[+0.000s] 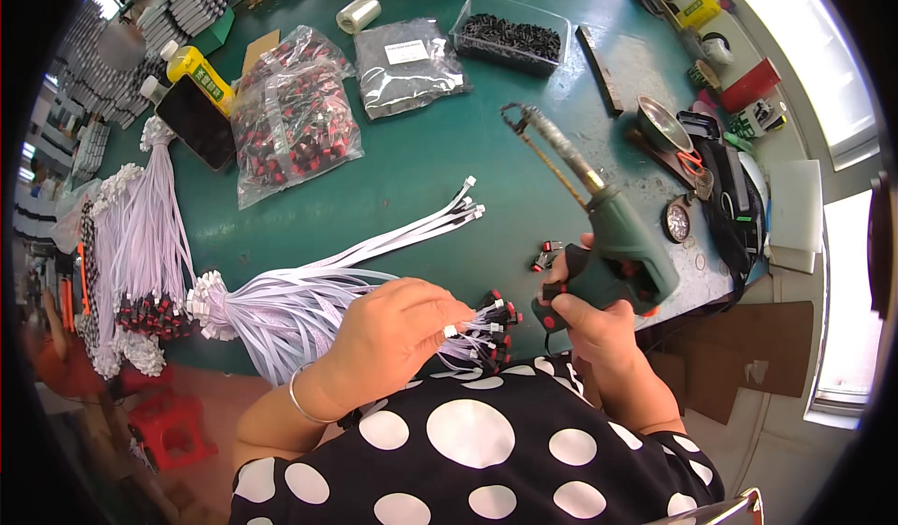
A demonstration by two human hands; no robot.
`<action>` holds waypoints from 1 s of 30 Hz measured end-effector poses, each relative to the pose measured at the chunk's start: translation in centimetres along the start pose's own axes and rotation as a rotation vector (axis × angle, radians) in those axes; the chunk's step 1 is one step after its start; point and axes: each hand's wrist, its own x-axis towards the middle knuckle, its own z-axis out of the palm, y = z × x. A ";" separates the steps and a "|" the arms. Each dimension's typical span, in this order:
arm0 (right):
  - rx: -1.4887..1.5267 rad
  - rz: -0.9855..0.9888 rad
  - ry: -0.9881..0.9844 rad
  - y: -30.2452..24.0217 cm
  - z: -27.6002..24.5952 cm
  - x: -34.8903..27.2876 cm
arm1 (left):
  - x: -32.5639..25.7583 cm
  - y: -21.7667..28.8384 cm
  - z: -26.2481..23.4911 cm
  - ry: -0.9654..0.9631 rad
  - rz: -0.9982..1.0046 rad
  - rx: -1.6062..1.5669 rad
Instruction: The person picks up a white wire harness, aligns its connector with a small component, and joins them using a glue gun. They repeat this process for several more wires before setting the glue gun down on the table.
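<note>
Workbench [412, 160]: green top, the white cable bundle [290, 310] lying across its near side, with its far ends just in front of the polka-dot garment [472, 431]; good practice, in my judgement, would be to draw those ends clear of the cloth and fan them so each lead can be singled out. Green heat gun [629, 249]: the right hand [599, 329] wraps the handle, fingers curled firmly round it, and the metal nozzle [561, 146] points up and away from the cables; whether it is hot cannot be told, so it should be treated as hot, and any pass over the leads is best brief, even and well apart from the fingertips. Left hand [398, 329]: thumb and fingers pressed together, pinching a small white plug [450, 331], the exact contact partly hidden; a light hold behind the plug should avoid straining the wires. Condition of the bundle: flat white leads, loosely fanned and overlapping, gathered at the left into white connectors [211, 302]; at the right, black-and-red switches [505, 317] crowd together at mixed angles; the plug itself appears clean, its finer detail too small to judge
</note>
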 end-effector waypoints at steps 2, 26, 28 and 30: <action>0.038 0.131 0.011 0.7 0.0 -0.2 | 0.0 -0.1 0.7 -0.027 -0.098 -0.186; -0.130 0.068 -0.115 3.1 0.8 0.2 | -0.1 -1.3 2.5 0.014 -0.221 -0.080; -0.069 0.114 -0.079 3.0 1.1 -0.1 | -0.6 -1.4 3.4 -0.026 -0.465 -0.542; -0.015 0.169 -0.066 2.8 1.0 -0.1 | -0.8 -1.1 3.5 -0.042 -0.504 -0.612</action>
